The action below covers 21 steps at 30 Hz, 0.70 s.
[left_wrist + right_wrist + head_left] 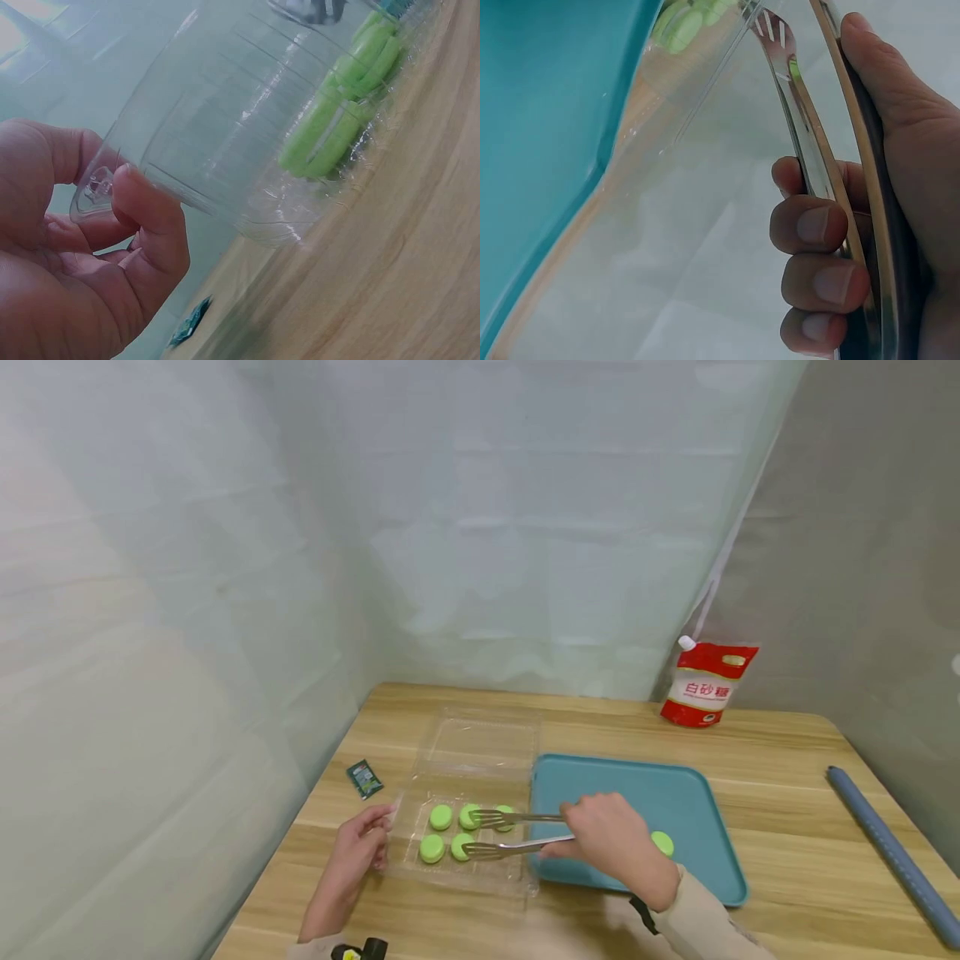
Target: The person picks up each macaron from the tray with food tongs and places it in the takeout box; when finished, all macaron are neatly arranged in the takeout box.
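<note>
Several green macarons (432, 849) sit in a clear plastic box (420, 875), its hinged lid lying open toward the back. My left hand (358, 843) pinches the left rim of the box between thumb and fingers, plain in the left wrist view. With curled fingers my right hand (611, 839) grips metal tongs (538, 817), whose slotted tips are spread over the right-hand macarons. Whether the tips touch any macaron I cannot tell. One more green macaron (663, 842) lies on a blue tray (720, 868), partly behind the right hand.
A small dark green packet (365, 779) lies left of the box. At the back right stands a red and white sugar pouch (702, 685) with a white cap. A blue-grey textured rod (892, 852) lies along the right side of the wooden table (795, 793). Pale curtains surround it.
</note>
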Available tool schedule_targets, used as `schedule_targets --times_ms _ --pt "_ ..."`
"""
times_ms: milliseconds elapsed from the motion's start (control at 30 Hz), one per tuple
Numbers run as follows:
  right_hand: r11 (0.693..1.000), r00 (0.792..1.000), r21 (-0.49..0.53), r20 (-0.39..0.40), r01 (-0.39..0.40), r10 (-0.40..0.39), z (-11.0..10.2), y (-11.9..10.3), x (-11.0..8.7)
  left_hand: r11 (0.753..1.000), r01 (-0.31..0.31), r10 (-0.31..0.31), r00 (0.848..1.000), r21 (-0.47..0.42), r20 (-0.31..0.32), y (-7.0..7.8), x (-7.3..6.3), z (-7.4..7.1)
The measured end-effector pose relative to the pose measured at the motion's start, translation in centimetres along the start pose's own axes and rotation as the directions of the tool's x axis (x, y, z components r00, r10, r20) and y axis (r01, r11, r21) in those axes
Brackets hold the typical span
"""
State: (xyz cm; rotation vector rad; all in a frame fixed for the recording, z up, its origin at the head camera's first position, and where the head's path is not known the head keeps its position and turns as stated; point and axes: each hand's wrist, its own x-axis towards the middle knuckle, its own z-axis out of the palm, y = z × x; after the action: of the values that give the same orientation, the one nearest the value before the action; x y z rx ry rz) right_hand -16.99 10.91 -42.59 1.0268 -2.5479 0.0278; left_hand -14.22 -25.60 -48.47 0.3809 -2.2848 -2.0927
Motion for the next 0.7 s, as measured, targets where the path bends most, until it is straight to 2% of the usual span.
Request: schedule_targets --times_ms 333,700 --pt "0.992 0.989 0.051 0.106 -0.112 0.107 -1.4 1.1 -1.5 1.000 -0.001 0.001 1.000 -0.012 0.002 -0.2 0.2 -0.1" --pt "0.981 0.976 0.052 0.121 -0.187 0.180 -2.3 2.2 -3.3 1.000 0.013 -0.013 1.000 -0.007 0.007 -0.3 0.3 -0.2"
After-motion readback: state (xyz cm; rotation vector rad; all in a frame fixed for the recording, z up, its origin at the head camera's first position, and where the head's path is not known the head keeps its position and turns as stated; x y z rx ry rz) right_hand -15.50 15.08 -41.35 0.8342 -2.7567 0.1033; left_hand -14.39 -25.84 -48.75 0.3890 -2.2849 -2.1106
